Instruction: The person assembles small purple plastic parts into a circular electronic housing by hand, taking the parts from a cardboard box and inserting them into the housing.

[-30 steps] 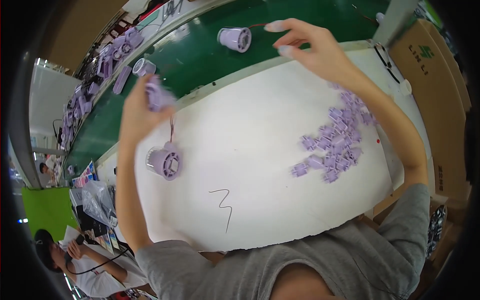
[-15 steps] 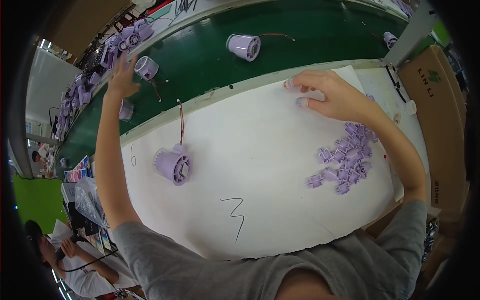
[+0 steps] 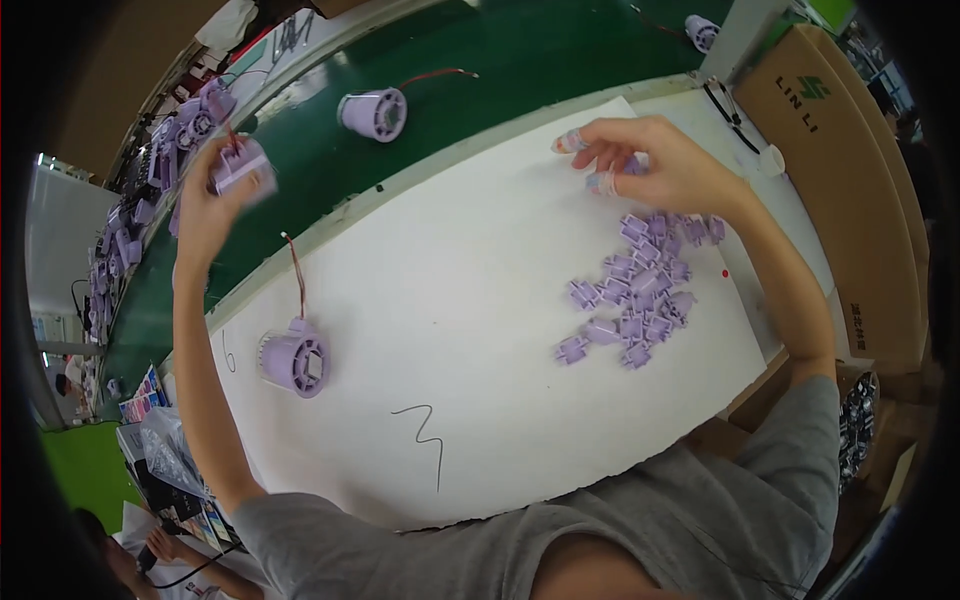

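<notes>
The lilac housing (image 3: 243, 175) is in your left hand (image 3: 205, 208), above the green surface (image 3: 520, 50) near its border; it looks like smooth plastic, but blur hides its exact shape. Your left fingers are bent around it, with the thumb on the near side. Your right hand (image 3: 668, 165) is half open, its fingers curved, over the upper right of the white sheet (image 3: 480, 290). Some lilac shows behind these fingers, and I cannot tell if you hold it. Just below lies a heap of small, angular lilac parts (image 3: 645, 285). On the left of the sheet rests a rounded lilac unit (image 3: 303, 362), with a ribbed round end, a clear rim and thin, twisted wires (image 3: 297, 275).
</notes>
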`<state>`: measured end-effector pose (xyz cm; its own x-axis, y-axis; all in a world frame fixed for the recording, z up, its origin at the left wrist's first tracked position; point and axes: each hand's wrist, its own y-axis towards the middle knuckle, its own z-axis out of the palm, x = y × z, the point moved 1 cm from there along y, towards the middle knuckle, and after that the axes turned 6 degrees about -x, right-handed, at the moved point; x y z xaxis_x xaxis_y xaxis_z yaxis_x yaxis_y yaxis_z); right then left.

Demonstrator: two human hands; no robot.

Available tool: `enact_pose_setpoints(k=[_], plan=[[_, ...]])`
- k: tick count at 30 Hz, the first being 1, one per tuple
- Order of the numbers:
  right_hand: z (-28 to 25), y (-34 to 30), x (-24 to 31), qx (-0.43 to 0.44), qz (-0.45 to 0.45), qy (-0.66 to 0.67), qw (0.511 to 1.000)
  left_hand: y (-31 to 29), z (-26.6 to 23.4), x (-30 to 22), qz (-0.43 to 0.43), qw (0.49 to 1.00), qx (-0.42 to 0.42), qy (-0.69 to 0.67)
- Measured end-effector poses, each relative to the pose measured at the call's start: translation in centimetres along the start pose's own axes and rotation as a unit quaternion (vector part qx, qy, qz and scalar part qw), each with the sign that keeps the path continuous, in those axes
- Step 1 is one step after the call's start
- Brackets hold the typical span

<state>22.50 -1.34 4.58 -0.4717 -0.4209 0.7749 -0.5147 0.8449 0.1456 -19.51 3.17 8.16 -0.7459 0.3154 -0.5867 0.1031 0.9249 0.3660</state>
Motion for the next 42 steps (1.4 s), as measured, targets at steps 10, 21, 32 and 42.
enact_pose_setpoints(k=[10,21,32,42], plan=[[3.8,-2.8,3.8,0.148,-0.098,-0.101,0.979,-8.2,8.6,-15.9,-0.019,0.971,0.228,0.066],[3.6,-3.0,3.7,0.002,-0.045,0.017,0.999,-9.5,12.7,-11.2,-0.049,0.872,0.248,-0.419],[5.3,-0.3,4.3,-0.054,0.081,0.339,0.936,-8.5,14.9,-10.6,-0.227,0.658,0.225,-0.682],[4.8,1.7,3.8,0.014,0.172,0.437,0.883,-6.8,13.2,-10.1,-0.091,0.963,0.074,-0.243]])
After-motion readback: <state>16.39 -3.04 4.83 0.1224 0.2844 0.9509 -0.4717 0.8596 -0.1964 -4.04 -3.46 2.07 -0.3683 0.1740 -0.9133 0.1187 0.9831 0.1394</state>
